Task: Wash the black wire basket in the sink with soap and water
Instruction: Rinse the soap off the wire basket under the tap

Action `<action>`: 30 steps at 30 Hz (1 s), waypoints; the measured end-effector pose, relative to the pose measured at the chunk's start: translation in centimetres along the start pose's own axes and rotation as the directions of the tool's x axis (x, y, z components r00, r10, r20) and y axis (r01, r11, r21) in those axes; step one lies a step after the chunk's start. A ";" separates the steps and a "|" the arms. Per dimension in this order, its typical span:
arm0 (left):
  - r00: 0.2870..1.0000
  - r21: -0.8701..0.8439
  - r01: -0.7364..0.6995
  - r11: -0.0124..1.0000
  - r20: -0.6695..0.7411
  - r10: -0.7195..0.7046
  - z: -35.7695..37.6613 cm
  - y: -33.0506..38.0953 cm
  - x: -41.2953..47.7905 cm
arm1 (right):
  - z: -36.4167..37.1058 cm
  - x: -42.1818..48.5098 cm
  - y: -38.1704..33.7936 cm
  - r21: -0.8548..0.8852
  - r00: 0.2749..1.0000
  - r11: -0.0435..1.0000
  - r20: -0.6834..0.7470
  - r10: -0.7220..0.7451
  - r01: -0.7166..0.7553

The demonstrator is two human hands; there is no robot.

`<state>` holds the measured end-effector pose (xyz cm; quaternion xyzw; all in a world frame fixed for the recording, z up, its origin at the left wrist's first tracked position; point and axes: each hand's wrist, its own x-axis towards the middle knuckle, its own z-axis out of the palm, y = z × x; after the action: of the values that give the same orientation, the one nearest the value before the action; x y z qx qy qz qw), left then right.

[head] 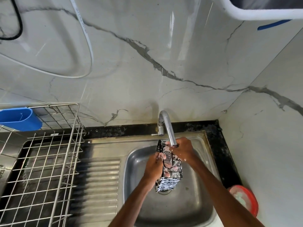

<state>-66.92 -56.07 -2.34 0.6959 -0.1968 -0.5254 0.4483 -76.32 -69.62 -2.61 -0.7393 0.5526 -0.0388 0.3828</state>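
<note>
Right, status: you've got the black wire basket (173, 171) stood on end over the bowl of the sink (188, 207), off the bottom, with the top end right under the spout of the tap (168, 128) and the bottom end above the drain. Left hand (153, 166): grip clenched on the basket's left edge about halfway up, fingers curled round the wire, thumb on the near side. Right hand (182, 149): grip wrapped over the basket's top end, just beside the spout tip and maybe touching it, can't tell. White suds sit on the wires, thickest at the lower end, and there are a few flecks on your right wrist. Can't tell if water is running; the area under the spout is blurred. The ribbed drainboard (101, 177) lies left of the bowl, part of the same steel unit. Left of that is a steel wire dish rack (54, 161) with a blue plastic holder (19, 119) hung on its back rail. A black stone desk (218, 145) runs behind and to the right of the sink. A red tub (246, 200) with whitish stuff inside sits at the right, against the wall. The marble-look wall (147, 63) carries a white hose (88, 43) and a black cable (18, 22) at upper left.
</note>
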 end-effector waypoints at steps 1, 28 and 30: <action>1.000 0.014 -0.012 1.000 0.004 0.012 0.1 0.0 0.1 | 0.0 0.5 0.4 -0.018 1.000 1.000 0.006 0.005 -0.005; 0.987 0.087 -0.127 0.988 0.111 0.118 -1.4 0.0 0.5 | 3.0 -5.6 0.8 -0.254 0.870 0.839 0.260 -0.419 0.480; 0.985 0.122 -0.138 0.983 0.121 0.123 -1.2 -0.1 0.1 | 2.2 -4.1 0.0 -0.266 0.898 0.869 0.270 -0.348 0.417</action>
<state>-65.77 -55.58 -2.43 0.6785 -0.3007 -0.5194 0.4237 -76.86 -65.00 -2.70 -0.8859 0.3490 0.0544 0.3006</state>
